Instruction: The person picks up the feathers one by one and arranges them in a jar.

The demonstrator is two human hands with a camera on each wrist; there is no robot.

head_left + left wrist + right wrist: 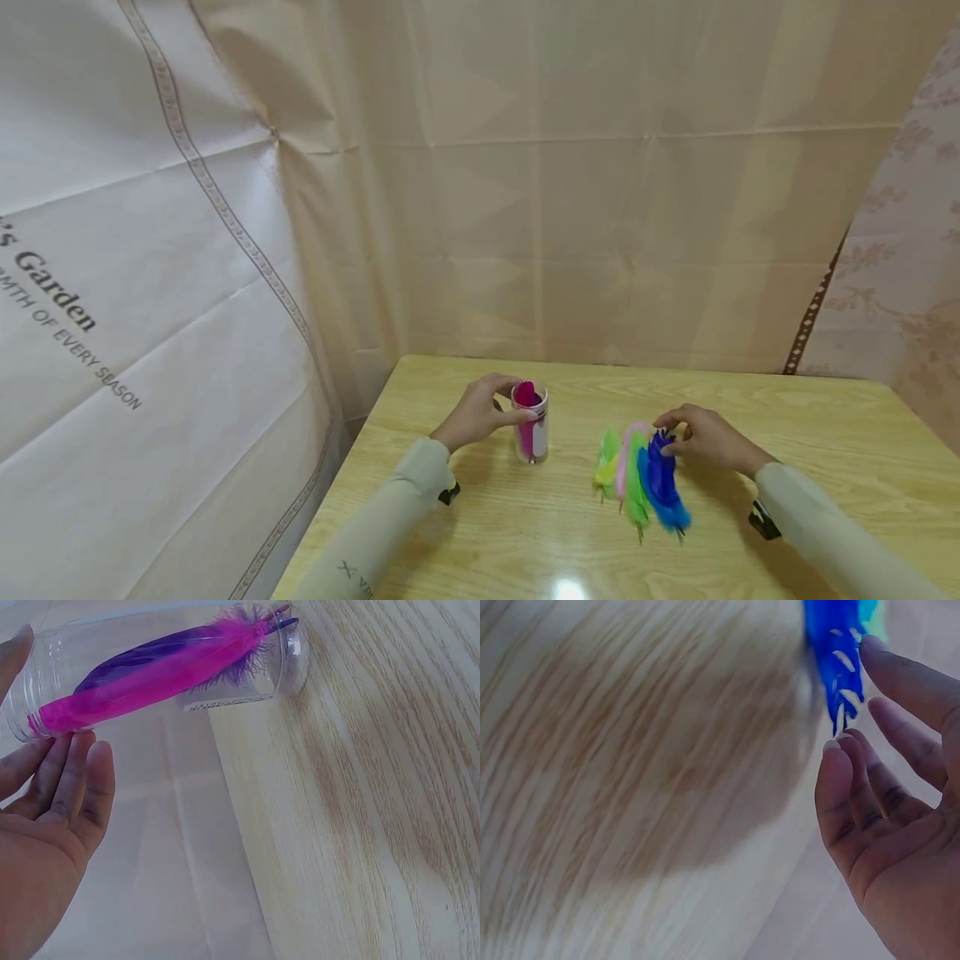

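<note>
My left hand (476,410) holds a clear jar (542,452) near its rim, thumb and fingers on either side. The jar stands upright on the table. Inside are a magenta feather (161,684) and a dark purple feather (146,658), their quills at the bottom. At the tip of a dark blue feather (662,471), my right hand (705,437) is spread, thumb apart from the bent fingers. In the right wrist view the thumb (904,679) meets or nearly meets the feather's edge; the fingertips lie by its tip.
Left of the dark blue feather lie a lighter blue feather (651,487), green feathers (636,492), a pink feather (622,467) and a yellow feather (604,475) on the wooden table (517,533). Beige cloth (600,208) hangs behind the table, with printed cloth (150,292) at left.
</note>
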